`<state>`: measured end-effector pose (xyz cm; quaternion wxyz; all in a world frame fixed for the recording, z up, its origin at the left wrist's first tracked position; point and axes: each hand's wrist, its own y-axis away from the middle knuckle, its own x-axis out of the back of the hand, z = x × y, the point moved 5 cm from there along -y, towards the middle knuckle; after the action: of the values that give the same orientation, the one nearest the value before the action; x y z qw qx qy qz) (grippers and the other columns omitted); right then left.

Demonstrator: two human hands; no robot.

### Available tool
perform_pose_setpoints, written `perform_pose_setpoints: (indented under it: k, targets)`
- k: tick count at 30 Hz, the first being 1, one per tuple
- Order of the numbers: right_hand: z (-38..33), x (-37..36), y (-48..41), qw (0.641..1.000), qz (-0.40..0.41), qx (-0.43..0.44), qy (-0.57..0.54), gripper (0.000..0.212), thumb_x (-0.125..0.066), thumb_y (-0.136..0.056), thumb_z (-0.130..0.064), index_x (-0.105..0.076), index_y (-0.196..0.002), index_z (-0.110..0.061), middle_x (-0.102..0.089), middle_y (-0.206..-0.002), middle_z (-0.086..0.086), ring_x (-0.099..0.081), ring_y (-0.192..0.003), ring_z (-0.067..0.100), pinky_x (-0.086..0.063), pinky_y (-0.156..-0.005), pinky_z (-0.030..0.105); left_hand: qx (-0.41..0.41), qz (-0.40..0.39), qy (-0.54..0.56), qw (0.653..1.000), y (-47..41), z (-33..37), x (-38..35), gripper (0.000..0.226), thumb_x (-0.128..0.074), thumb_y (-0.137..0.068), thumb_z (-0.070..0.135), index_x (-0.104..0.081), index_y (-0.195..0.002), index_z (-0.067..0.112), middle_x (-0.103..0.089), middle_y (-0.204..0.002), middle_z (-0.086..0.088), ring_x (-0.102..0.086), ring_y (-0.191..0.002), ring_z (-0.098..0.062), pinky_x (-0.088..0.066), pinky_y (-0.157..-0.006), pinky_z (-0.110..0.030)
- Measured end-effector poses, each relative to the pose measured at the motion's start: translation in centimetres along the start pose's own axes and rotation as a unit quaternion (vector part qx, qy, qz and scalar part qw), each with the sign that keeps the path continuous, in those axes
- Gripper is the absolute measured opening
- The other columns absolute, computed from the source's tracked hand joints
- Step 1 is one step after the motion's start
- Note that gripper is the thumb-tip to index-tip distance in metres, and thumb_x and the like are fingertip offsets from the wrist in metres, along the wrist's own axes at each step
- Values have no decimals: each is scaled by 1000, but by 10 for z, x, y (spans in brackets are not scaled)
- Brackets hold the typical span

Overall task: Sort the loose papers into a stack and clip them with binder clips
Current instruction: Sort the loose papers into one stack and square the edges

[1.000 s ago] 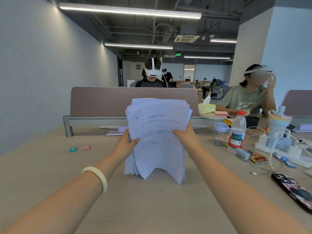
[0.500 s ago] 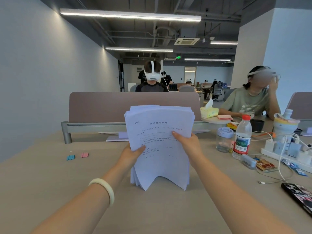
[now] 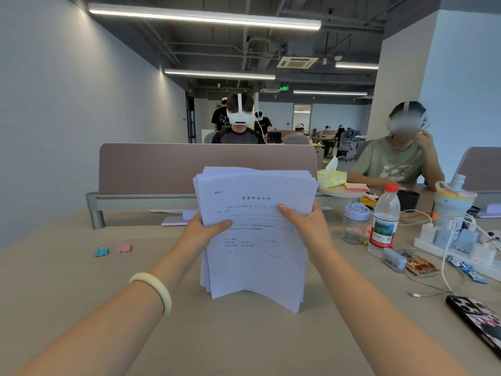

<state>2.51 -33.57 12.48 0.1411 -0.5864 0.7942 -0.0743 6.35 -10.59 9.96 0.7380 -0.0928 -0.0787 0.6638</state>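
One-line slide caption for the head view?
Both hands, left hand and right hand, hold the paper stack upright on the desk; blue clip and pink clip lie unused.

I see a pale wooden desk (image 3: 67, 299) with a blue binder clip (image 3: 101, 251) and a pink binder clip (image 3: 125, 248) lying side by side at its left, well apart from the rest. The paper stack (image 3: 254, 240) stands upright on its lower edge at the centre. To the right sit a lidded jar (image 3: 354, 223), a water bottle (image 3: 383, 221), a power strip (image 3: 455, 246) with cables, and a phone (image 3: 477, 318) near the edge.
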Motion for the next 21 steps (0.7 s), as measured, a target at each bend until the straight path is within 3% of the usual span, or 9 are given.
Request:
perform_pose_setpoints:
  k: [3,5,8,9,11,13,14,17,21]
  targets:
    - [4,-1,0,1000,1,-18,3,50,-74,-79,-24,-50,-122,-16,-64,-118,3,-64,-98,16,-54,-75,31,21,-31,-7,999,1,-5,-7,39,-73,-80,21,-64,-118,16,-71,-114,0,-69,-101,-19,-55,-90,-39]
    - [-1,0,1,999,14,-7,28,47,-71,-82,-20,-46,-122,-16,-60,-122,4,-61,-102,18,-51,-81,31,27,-33,7,999,1,-9,-11,35,-70,-83,23,-65,-116,15,-72,-112,-1,-71,-98,-19,-56,-85,-36]
    - [-32,1,4,974,105,120,163,76,-75,-77,-16,-32,-139,-16,-43,-134,0,-41,-130,22,-38,-102,31,24,-20,13,999,3,-8,-11,28,-68,-84,23,-67,-111,17,-73,-107,0,-72,-88,-12,-58,-70,-25]
    - [-49,-4,8,938,140,193,252,87,-77,-75,-17,-26,-145,-15,-34,-145,2,-30,-139,22,-30,-111,32,24,-23,14,999,2,-7,-11,27,-68,-84,22,-67,-111,18,-73,-105,1,-73,-84,-11,-58,-66,-23]
    - [-80,-32,18,809,170,351,439,96,-77,-73,-19,-20,-150,-15,-18,-157,7,-14,-146,26,-10,-119,38,32,-41,27,998,4,-5,-11,22,-68,-84,20,-67,-107,19,-75,-100,3,-74,-79,-10,-57,-60,-21]
    - [-92,-77,20,696,85,421,575,94,-73,-75,-29,-18,-151,-17,-12,-160,7,-5,-148,30,6,-117,42,37,-60,35,997,6,-5,-10,18,-67,-85,17,-68,-102,20,-77,-91,5,-74,-76,-10,-56,-57,-19]
    - [-89,-100,19,677,11,400,618,91,-68,-80,-38,-15,-152,-18,-11,-161,5,-2,-148,30,12,-116,44,40,-68,34,996,7,-5,-10,17,-67,-84,17,-68,-100,21,-77,-89,5,-74,-78,-11,-56,-57,-20]
    - [-71,-140,17,685,-141,296,651,84,-60,-84,-48,-16,-150,-18,-22,-156,1,-11,-146,29,7,-118,50,34,-86,33,995,8,-4,-8,22,-75,-77,20,-69,-98,20,-77,-92,1,-74,-87,-19,-57,-64,-25]
    - [-73,-144,21,692,-169,334,616,83,-59,-85,-47,-16,-151,-20,-24,-156,-1,-14,-147,23,7,-119,47,24,-99,37,994,9,-4,-10,19,-74,-78,20,-69,-96,16,-78,-86,3,-74,-76,-12,-55,-56,-19]
